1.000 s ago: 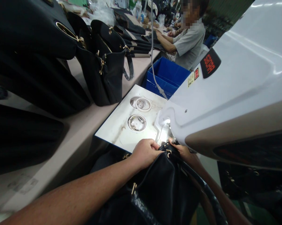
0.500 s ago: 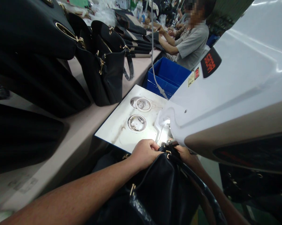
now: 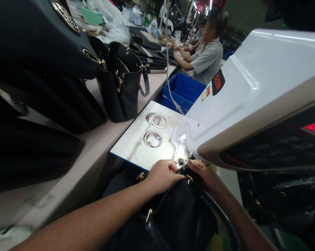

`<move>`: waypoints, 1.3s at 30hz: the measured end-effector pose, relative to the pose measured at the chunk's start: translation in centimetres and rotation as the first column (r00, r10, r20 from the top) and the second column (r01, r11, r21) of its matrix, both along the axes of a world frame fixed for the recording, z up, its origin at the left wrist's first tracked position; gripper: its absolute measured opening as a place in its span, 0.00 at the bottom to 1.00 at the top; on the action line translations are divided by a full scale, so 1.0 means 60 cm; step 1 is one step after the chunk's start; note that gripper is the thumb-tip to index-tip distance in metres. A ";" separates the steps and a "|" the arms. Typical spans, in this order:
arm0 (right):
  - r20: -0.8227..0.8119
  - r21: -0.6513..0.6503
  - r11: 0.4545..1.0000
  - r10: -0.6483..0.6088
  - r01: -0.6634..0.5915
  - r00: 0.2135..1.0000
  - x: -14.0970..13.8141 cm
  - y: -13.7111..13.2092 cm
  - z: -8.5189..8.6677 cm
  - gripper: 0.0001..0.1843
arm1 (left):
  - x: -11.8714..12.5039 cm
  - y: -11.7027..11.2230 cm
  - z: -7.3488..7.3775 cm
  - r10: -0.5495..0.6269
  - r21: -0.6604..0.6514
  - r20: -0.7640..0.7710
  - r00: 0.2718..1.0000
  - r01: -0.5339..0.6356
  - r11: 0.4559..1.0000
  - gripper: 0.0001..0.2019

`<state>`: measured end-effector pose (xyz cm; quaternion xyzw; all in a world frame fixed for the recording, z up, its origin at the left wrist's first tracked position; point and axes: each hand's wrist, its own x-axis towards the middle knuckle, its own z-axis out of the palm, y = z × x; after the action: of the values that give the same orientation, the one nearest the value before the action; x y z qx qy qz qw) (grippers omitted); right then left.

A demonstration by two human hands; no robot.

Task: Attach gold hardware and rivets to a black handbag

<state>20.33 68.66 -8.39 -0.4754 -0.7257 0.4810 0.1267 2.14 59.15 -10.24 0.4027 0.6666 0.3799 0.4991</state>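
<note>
A black handbag [image 3: 182, 209] with gold hardware hangs upright from both my hands at the bottom of the view. My left hand [image 3: 164, 176] grips its top edge, thumb and fingers pinched together. On the other side of the top edge, my right hand [image 3: 202, 171] is closed on the same bag, beside its strap. Just beyond my fingers is the metal working end of a white machine [image 3: 241, 90]; the bag's edge sits just short of it. The machine's white bed plate [image 3: 131, 146] has two round openings holding small metal parts.
Several finished black handbags [image 3: 118, 87] stand on a long table [image 3: 94, 153] at the left. A blue bin [image 3: 183, 89] is behind the machine, crossed by a hanging cable [image 3: 167, 62]. Farther back, a person in a grey shirt [image 3: 207, 59] handles dark pieces.
My view has shifted, so the machine's side panel shows more. The bag's top edge has come back from the machine's working end, and my right fingers show more clearly.
</note>
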 end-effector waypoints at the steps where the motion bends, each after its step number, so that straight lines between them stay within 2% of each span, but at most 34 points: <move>1: -0.031 -0.089 0.996 0.023 -0.026 0.999 0.005 -0.012 0.009 0.28 | 0.007 -0.011 0.007 -0.020 0.008 -0.049 0.999 0.020 1.000 0.16; 2: -0.044 -0.142 0.988 0.050 -0.056 0.998 0.013 -0.025 0.019 0.26 | 0.014 -0.023 0.015 -0.039 0.018 -0.099 0.994 0.041 0.999 0.15; 3: -0.039 -0.138 0.986 0.083 -0.088 0.996 0.024 -0.040 0.028 0.24 | 0.021 -0.037 0.025 -0.061 0.034 -0.141 0.988 0.067 0.997 0.15; 6: -0.010 0.101 0.987 0.128 -0.127 0.992 0.069 -0.091 0.056 0.17 | 0.032 -0.089 0.056 -0.130 0.153 -0.213 0.968 0.164 0.974 0.14; 8: -0.034 0.260 0.957 0.141 -0.128 0.989 0.104 -0.131 0.069 0.14 | 0.026 -0.133 0.073 -0.131 0.267 -0.285 0.949 0.210 0.941 0.16; 11: -0.063 0.456 0.879 0.191 -0.142 0.980 0.150 -0.193 0.080 0.07 | -0.001 -0.209 0.075 0.014 0.380 -0.456 0.890 0.180 0.907 0.21; 14: -0.044 0.588 0.775 0.317 -0.232 0.947 0.173 -0.243 0.080 0.05 | -0.025 -0.276 0.043 0.228 0.373 -0.556 0.799 -0.005 0.928 0.28; 15: -0.026 0.620 0.738 0.359 -0.266 0.933 0.176 -0.256 0.079 0.06 | -0.028 -0.293 0.027 0.272 0.340 -0.541 0.796 -0.089 0.936 0.31; 17: 0.011 0.685 0.665 0.397 -0.296 0.918 0.179 -0.278 0.074 0.07 | -0.025 -0.319 -0.008 0.288 0.208 -0.404 0.868 -0.219 0.953 0.36; 18: 0.024 0.719 0.633 0.391 -0.288 0.920 0.181 -0.287 0.071 0.08 | -0.020 -0.328 -0.024 0.274 0.129 -0.299 0.914 -0.246 0.961 0.37; 20: 0.035 0.773 0.584 0.351 -0.248 0.936 0.189 -0.306 0.064 0.08 | -0.004 -0.343 -0.047 0.239 -0.001 -0.111 0.965 -0.241 0.971 0.35; 22: 0.032 0.804 0.565 0.272 -0.186 0.962 0.203 -0.325 0.058 0.07 | 0.012 -0.353 -0.058 0.220 -0.062 -0.044 0.975 -0.222 0.973 0.31; 24: 0.028 0.810 0.576 0.158 -0.115 0.987 0.222 -0.344 0.051 0.06 | 0.023 -0.361 -0.059 0.212 -0.080 -0.063 0.975 -0.217 0.973 0.27; 26: 0.034 0.784 0.620 0.024 -0.042 0.999 0.244 -0.360 0.044 0.08 | 0.030 -0.368 -0.054 0.198 -0.060 -0.103 0.975 -0.205 0.977 0.22; 28: 0.069 0.696 0.717 -0.096 0.021 0.993 0.266 -0.369 0.039 0.14 | 0.038 -0.375 -0.045 0.182 -0.017 -0.126 0.975 -0.186 0.982 0.18; 30: 0.138 0.533 0.842 -0.182 0.082 0.974 0.287 -0.368 0.038 0.22 | 0.049 -0.385 -0.035 0.175 0.047 -0.147 0.974 -0.170 0.984 0.17; 32: 0.219 0.371 0.920 -0.218 0.126 0.951 0.304 -0.360 0.039 0.27 | 0.065 -0.397 -0.024 0.169 0.135 -0.179 0.969 -0.146 0.980 0.16; 35: 0.294 0.273 0.954 -0.205 0.124 0.934 0.318 -0.347 0.041 0.29 | 0.087 -0.415 -0.009 0.176 0.254 -0.214 0.961 -0.119 0.960 0.16; 39: 0.236 0.281 0.945 -0.234 0.165 0.943 0.313 -0.351 0.040 0.28 | 0.100 -0.439 -0.002 0.241 0.320 -0.193 0.951 -0.171 0.932 0.15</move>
<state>39.13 47.61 -5.97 -0.5867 -0.7399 0.2991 0.1374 8.16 32.83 -10.37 0.4419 0.6933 0.4780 0.3091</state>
